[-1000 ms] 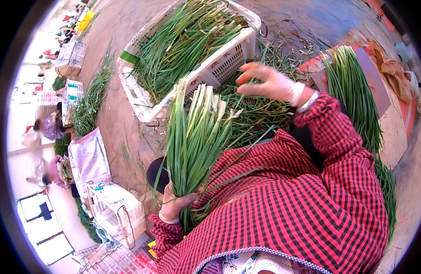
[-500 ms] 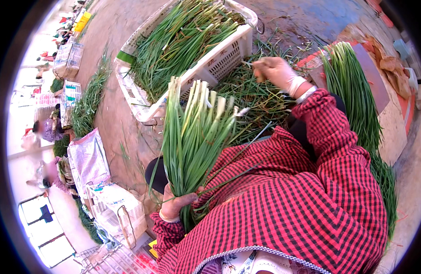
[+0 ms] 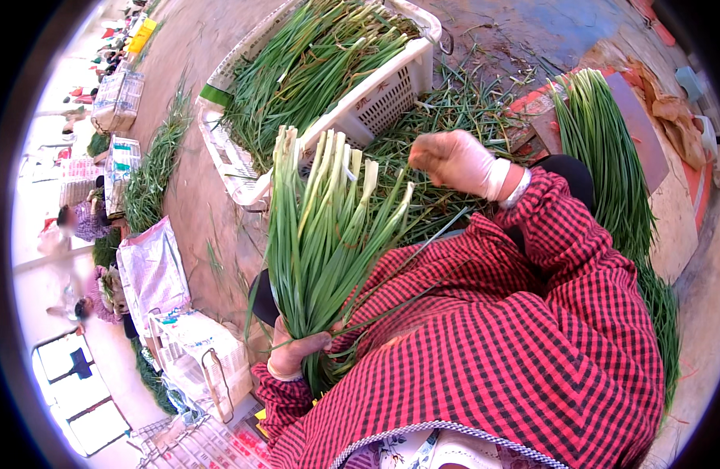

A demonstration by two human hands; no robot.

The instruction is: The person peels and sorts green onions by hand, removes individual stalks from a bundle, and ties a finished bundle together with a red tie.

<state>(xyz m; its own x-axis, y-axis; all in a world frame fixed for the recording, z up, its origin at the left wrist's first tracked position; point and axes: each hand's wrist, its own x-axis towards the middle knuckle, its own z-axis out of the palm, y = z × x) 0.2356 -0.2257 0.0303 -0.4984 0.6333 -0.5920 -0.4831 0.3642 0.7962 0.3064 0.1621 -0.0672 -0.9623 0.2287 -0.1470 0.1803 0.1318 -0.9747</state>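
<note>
My left hand [image 3: 295, 349], gloved with bare fingertips, is closed around the lower green part of a bunch of garlic chives [image 3: 321, 234]. The pale stem ends point up and fan out; the leaves pass down through my grip, and a few long ones stray across my lap. To the right of the bunch, apart from it, is my right hand [image 3: 457, 162] in a pale glove. Its fingers are curled together, slightly blurred, with nothing visible in them. Below and behind it lies a heap of loose chive leaves and trimmings [image 3: 469, 117] on the floor.
A white plastic crate [image 3: 383, 105] full of chives stands ahead. On my right, a large pile of neat chives [image 3: 602, 148] lies on a board [image 3: 641, 133]. At left are a wrapped crate [image 3: 200, 356], a pale sack [image 3: 153, 266], more chives [image 3: 157, 168] and other people.
My right hand has come down and slightly left, closer to the bunch. The bunch has shifted a little left and its stem ends have spread slightly.
</note>
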